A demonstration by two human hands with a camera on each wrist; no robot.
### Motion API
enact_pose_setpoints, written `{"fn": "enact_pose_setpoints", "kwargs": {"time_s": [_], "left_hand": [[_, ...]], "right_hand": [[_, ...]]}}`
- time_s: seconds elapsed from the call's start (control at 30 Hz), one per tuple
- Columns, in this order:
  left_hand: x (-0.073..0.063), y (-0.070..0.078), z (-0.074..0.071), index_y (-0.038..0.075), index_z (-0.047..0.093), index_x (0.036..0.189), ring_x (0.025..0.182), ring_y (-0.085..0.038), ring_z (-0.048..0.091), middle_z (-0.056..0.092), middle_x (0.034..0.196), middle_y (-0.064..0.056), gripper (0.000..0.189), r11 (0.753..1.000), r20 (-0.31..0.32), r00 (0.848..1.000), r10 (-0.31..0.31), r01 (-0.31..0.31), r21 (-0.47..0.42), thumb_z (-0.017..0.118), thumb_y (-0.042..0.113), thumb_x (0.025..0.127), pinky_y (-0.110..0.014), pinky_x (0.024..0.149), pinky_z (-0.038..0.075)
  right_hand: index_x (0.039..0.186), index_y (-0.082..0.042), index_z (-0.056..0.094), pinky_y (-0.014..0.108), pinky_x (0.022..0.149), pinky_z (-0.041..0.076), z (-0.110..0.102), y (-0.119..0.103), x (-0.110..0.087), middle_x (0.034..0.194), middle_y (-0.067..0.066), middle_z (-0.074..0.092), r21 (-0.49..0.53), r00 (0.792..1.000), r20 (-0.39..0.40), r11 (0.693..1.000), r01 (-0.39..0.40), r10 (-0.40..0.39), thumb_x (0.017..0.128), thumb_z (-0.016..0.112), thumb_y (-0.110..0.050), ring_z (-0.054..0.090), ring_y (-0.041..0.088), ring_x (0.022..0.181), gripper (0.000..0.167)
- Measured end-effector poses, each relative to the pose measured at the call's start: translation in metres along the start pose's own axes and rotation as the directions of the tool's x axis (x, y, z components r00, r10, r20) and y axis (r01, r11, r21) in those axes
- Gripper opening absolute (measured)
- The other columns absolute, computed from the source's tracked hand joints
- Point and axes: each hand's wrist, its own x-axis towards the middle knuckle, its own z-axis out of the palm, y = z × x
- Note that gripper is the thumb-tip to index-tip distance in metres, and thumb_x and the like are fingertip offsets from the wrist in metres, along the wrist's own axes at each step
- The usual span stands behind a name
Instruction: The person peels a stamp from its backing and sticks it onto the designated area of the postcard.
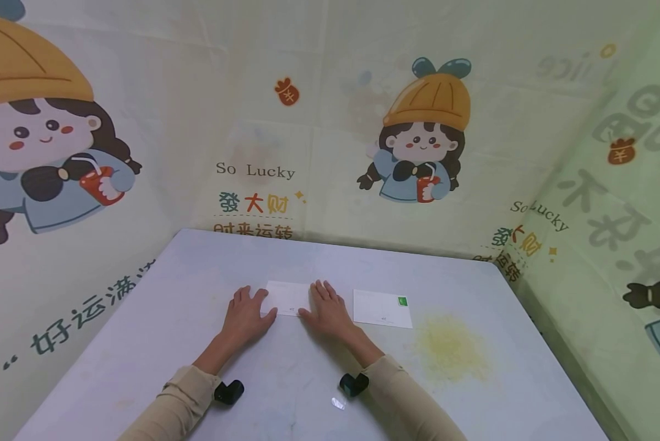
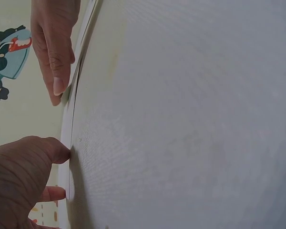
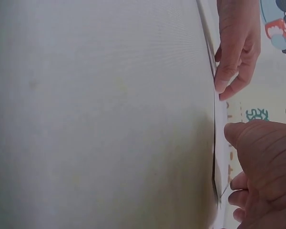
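A plain white envelope or card (image 1: pixel 287 298) lies flat on the white table (image 1: pixel 286 380), between the two hands. My left hand (image 1: pixel 246 317) touches its left end, thumb near the lower corner and a forefinger near the upper one. Across from it, my right hand (image 1: pixel 329 309) rests over the right end with fairly straight fingers, hiding that end. Just right of that hand lies a second white envelope or card (image 1: pixel 379 309) with a green stamp (image 1: pixel 403 301) in its upper right corner. Both wrist views show the paper only edge-on, as a thin strip by the fingertips.
A small clear scrap (image 1: pixel 338 403) lies near the right wrist's black camera (image 1: pixel 354 384). Yellowish staining (image 1: pixel 453 346) marks the table's right side. Printed cloth walls (image 1: pixel 330 141) stand behind the table and to its right.
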Motion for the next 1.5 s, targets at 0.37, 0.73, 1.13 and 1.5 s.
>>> {"fn": "enact_pose_setpoints", "kwargs": {"time_s": [0.37, 0.73, 1.13, 1.5], "left_hand": [[-0.0003, -0.0018, 0.0013, -0.003, 0.056, 0.136, 0.135, -0.052, 0.037, 0.044, 0.140, -0.036, 0.056, 1.000, 0.006, 1.000, 0.004, -0.004, -0.001, 0.070, 0.032, 0.094, -0.065, 0.110, 0.034], [-0.0003, -0.0008, 0.0013, -0.002, 0.057, 0.136, 0.135, -0.051, 0.038, 0.045, 0.138, -0.036, 0.054, 1.000, 0.000, 1.000, 0.004, -0.004, 0.009, 0.070, 0.031, 0.094, -0.064, 0.109, 0.035], [-0.0002, -0.0027, 0.0015, -0.003, 0.056, 0.135, 0.134, -0.052, 0.038, 0.045, 0.139, -0.036, 0.056, 1.000, -0.005, 1.000, 0.013, -0.013, 0.012, 0.070, 0.032, 0.094, -0.065, 0.109, 0.035], [-0.0015, -0.0025, 0.0004, -0.003, 0.056, 0.136, 0.135, -0.052, 0.037, 0.044, 0.139, -0.037, 0.057, 1.000, -0.003, 1.000, 0.011, -0.011, 0.011, 0.070, 0.033, 0.094, -0.065, 0.110, 0.035]], "right_hand": [[0.156, 0.002, 0.035, 0.058, 0.119, 0.027, -0.0021, -0.0004, -0.0032, 0.165, 0.018, 0.031, -0.044, 0.998, 0.043, 0.998, 0.039, -0.037, 0.103, 0.056, -0.043, 0.021, 0.036, 0.155, 0.072], [0.157, 0.002, 0.033, 0.055, 0.120, 0.026, -0.0013, 0.0023, -0.0029, 0.166, 0.017, 0.027, -0.083, 0.995, 0.076, 0.994, 0.068, -0.062, 0.106, 0.049, -0.045, 0.018, 0.034, 0.156, 0.071], [0.158, 0.001, 0.032, 0.057, 0.120, 0.024, -0.0019, 0.0022, -0.0030, 0.167, 0.018, 0.027, -0.076, 0.995, 0.087, 0.995, 0.057, -0.050, 0.107, 0.048, -0.043, 0.018, 0.035, 0.156, 0.069], [0.157, 0.003, 0.032, 0.058, 0.120, 0.023, -0.0042, 0.0006, -0.0067, 0.166, 0.019, 0.027, -0.060, 0.996, 0.076, 0.997, 0.046, -0.042, 0.107, 0.048, -0.042, 0.019, 0.035, 0.156, 0.069]]}}
